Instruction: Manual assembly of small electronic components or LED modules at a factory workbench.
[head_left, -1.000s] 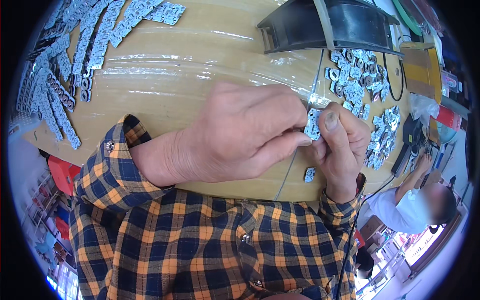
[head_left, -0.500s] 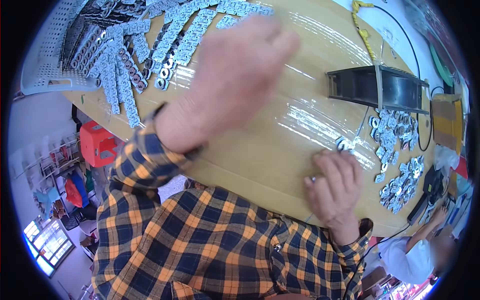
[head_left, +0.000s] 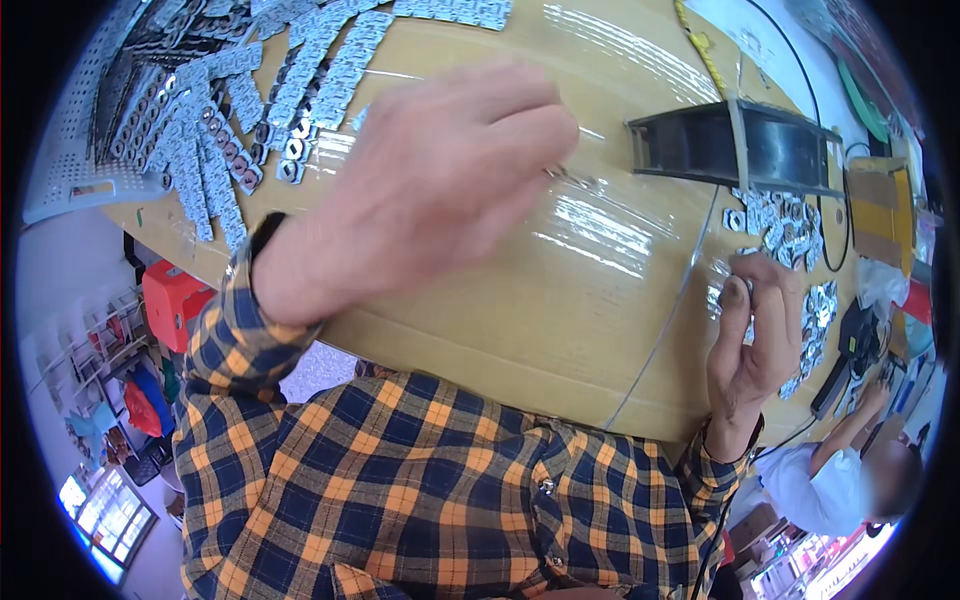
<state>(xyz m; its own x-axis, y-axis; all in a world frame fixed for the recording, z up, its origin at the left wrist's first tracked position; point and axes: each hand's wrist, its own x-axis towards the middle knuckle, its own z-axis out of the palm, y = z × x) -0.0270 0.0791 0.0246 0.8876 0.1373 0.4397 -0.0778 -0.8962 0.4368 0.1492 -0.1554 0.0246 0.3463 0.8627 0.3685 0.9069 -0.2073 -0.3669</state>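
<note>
My left hand (head_left: 450, 175) is raised over the middle of the table, fingers curled closed and blurred by motion. A thin, shiny metal piece (head_left: 574, 181) shows just beyond its knuckles; whether the hand grips it I cannot make out. To the right, my right hand (head_left: 757, 335) has its thumb and fingers bent together beside a loose pile of small silvery metal parts (head_left: 785, 225). Anything between those fingertips is too small to name. More such parts (head_left: 820, 320) lie just right of this hand.
Long strips of silvery parts (head_left: 345, 70) overlap at the far left, by a white perforated basket (head_left: 70, 185). A black curved block (head_left: 700, 145) with a band round it stands at the right. A thin strand (head_left: 665, 340) crosses the table. A person in white (head_left: 820, 490) sits beyond.
My right hand has moved right, from the table's middle to the loose parts. My left hand stays raised and has shifted slightly toward me. The whole view has shifted a little.
</note>
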